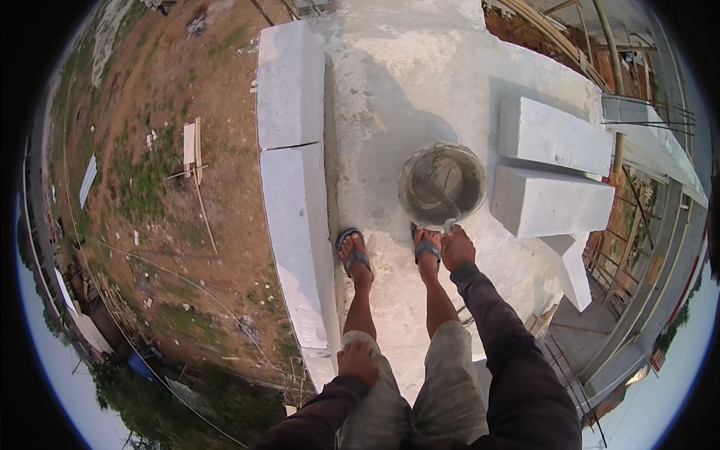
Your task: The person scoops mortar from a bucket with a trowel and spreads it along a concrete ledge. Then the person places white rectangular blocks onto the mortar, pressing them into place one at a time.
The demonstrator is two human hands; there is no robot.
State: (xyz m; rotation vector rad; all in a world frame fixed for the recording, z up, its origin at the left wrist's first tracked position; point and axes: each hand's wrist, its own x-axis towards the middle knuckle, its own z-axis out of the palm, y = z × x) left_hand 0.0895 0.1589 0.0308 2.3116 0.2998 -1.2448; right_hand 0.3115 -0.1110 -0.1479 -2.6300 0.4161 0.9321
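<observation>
A round, mortar-caked bucket [407, 201] is in front of my right foot, its mouth facing up toward me. My right hand [457, 248] is closed at its near rim, beside a pale grey piece; whether the fingers grip the rim or a handle is hidden. Inside the bucket shows a curved, mortar-coated strip [439, 196], whose kind I cannot make out. My left hand [358, 361] is away from the bucket, by my left thigh, with its fingers curled and their tips out of sight.
I stand in sandals on a pale concrete surface [375, 180]. A row of white blocks [291, 82] lines its left edge, with a dirt yard [165, 240] beyond and lower. Two white blocks [555, 135] lie right of the bucket, near bamboo poles [616, 150] and concrete beams.
</observation>
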